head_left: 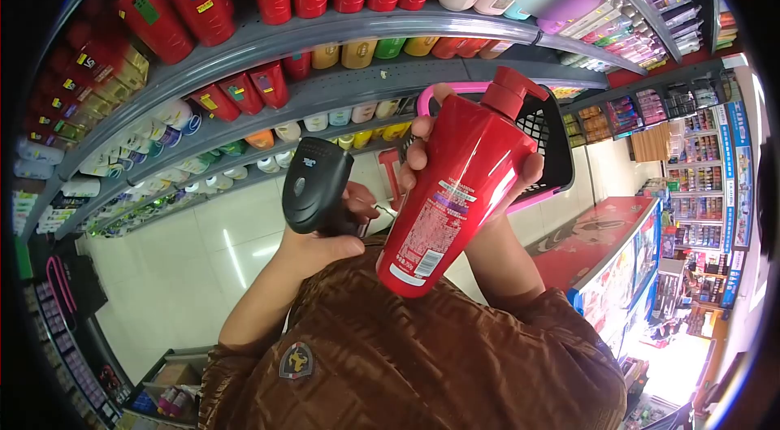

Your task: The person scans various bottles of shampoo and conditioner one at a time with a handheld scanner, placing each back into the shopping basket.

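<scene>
My right hand [524, 186] grips a large red pump bottle [459, 186] from behind, with fingers wrapped round its left side and the thumb on its right. The bottle is tilted, pump [510, 91] up and to the right, its printed back label and barcode [428, 262] facing me. To the left, my left hand [321, 247] is closed round the handle of a black handheld barcode scanner [313, 186]. The scanner's head points up and away, beside the bottle and apart from it. Much of the scanner's handle is hidden.
Shelves [357, 28] of bottles curve across the front and left. A black shopping basket [561, 146] with a pink rim is behind the bottle. On the right stands a red-topped display counter [585, 239]. Pale tiled floor [187, 267] lies below.
</scene>
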### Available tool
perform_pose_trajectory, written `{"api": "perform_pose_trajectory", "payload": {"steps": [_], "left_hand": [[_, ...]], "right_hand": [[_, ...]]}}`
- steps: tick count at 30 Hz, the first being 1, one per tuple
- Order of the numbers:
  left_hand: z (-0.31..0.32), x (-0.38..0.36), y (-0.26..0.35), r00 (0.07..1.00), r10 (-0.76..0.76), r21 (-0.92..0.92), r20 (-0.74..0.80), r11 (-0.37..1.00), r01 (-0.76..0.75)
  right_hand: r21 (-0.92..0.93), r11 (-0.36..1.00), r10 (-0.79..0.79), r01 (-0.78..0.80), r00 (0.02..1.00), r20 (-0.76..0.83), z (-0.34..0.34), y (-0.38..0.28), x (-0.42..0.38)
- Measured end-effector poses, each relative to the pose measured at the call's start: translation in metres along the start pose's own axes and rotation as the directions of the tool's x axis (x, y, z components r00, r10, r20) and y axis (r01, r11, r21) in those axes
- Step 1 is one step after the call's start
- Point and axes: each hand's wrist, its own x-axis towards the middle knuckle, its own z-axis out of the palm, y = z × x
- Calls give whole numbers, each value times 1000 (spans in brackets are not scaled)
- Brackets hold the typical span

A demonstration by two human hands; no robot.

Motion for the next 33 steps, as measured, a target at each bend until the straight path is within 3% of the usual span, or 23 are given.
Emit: {"api": "perform_pose_trajectory", "payload": {"steps": [6, 15, 19, 21, 22, 24, 25, 26, 29, 30, 31, 32, 33], "left_hand": [[8, -2, -12, 992, -112, -91, 56, 989, 117], [13, 9, -22, 980, -67, -36, 188, 997, 75], [12, 8, -32, 965, -117, -53, 235, 990, 133], [19, 10, -32, 983, 3, 44, 182, 999, -11], [19, 11, -33, 983, 2, 48, 181, 999, -11], [11, 12, -37, 991, -3, 256, 137, 966, -33], [5, 11, -43, 990, -117, 181, 75, 978, 102], [-3, 12, -50, 990, -137, 111, 36, 985, 132], [-16, 30, -51, 997, -78, 63, 10, 995, 78], [-12, 34, -42, 990, -141, -141, -10, 980, 138], [-10, 36, -37, 977, -210, -346, -21, 919, 190], [-27, 37, -43, 962, -264, -447, 73, 854, 268], [-42, 35, -44, 930, -338, -393, 145, 843, 368]], "right_hand": [[-122, 991, -65, 54, 994, -83, 7, -4, 2], [-192, 977, -108, 87, 989, -105, 14, -14, -6], [-182, 976, -145, 124, 984, -106, 15, -14, -12], [-170, 977, -150, 131, 983, -102, 17, -20, -15], [-229, 963, -177, 144, 976, -129, 18, -24, -18], [-283, 947, -201, 151, 967, -156, 20, -27, -22], [-376, 914, -274, 152, 915, -296, 25, -25, -25], [-462, 877, -348, 133, 838, -420, 27, -24, -26], [-570, 794, -448, 213, 838, -311, 19, -20, -22], [-422, 873, -414, 245, 829, -376, 21, -22, -24], [-413, 878, -409, 243, 829, -381, 18, -30, -25], [-621, 774, -408, 122, 846, -343, 14, -41, -27], [-788, 615, -396, 1, 865, -308, 9, -50, -29]]}}
